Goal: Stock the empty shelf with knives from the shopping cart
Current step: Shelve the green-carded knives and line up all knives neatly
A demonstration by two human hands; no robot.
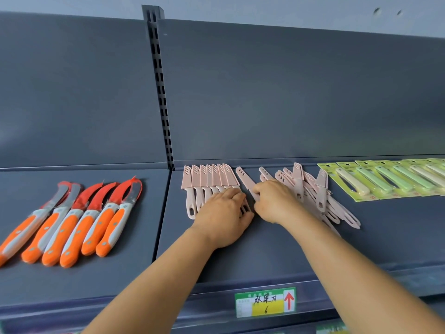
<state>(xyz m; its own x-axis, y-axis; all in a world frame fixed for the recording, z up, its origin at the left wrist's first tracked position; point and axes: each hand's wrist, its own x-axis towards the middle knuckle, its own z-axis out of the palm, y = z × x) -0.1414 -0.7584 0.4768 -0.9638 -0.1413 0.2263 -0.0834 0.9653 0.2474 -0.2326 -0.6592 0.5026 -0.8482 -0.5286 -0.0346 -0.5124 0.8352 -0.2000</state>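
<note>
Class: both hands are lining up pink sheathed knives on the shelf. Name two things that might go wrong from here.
The right hand, sliding one pink knife, may nudge the loose pile beside it toward the shelf edge. The left hand, resting on the neat row, could push its handles askew.

Green and yellow price label [265,302] with handwritten characters and a red arrow on the front rail, slotted metal upright [160,92], grey back panels [301,92], pale wall [265,8] above

Pink sheathed knives [209,182] in neat row + loose pile, dark shelf [385,232]
</note>
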